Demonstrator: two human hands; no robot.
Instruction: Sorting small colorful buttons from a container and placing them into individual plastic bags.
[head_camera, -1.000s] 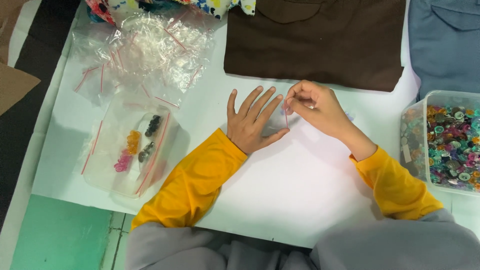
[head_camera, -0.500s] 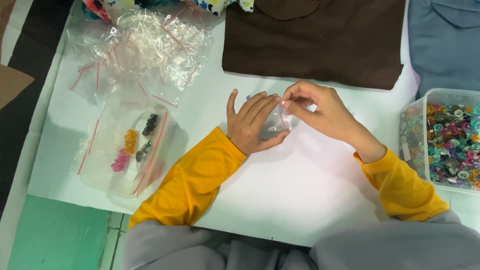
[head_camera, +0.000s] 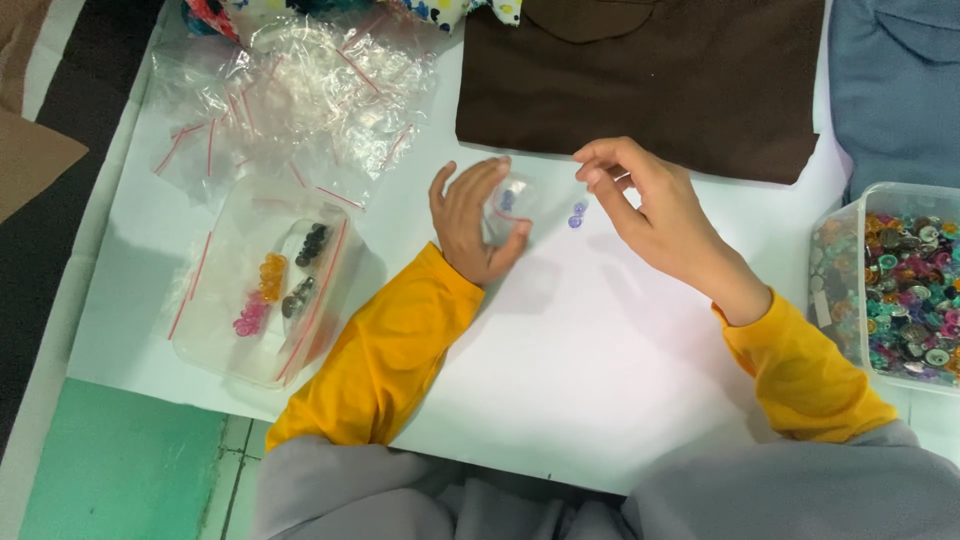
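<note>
My left hand (head_camera: 470, 225) curls around a small clear zip bag (head_camera: 512, 203) with a blue button showing inside it, held just above the white table (head_camera: 600, 380). Two small purple buttons (head_camera: 577, 215) sit right of the bag, just off the thumb of my right hand (head_camera: 650, 210). That hand hovers with thumb and forefinger slightly apart and nothing visibly in them. Both arms wear yellow sleeves.
A heap of empty clear zip bags with red strips (head_camera: 290, 90) lies at the back left. Nearer, a larger clear bag (head_camera: 265, 290) holds orange, pink and black buttons. A brown garment (head_camera: 640, 80), a blue garment (head_camera: 900, 90) and a clear box of mixed buttons (head_camera: 900, 290) lie around.
My right hand has let go of the small bag's edge and drawn away to the right. My left hand has turned from flat to curled around the bag. Two purple buttons now show beside it.
</note>
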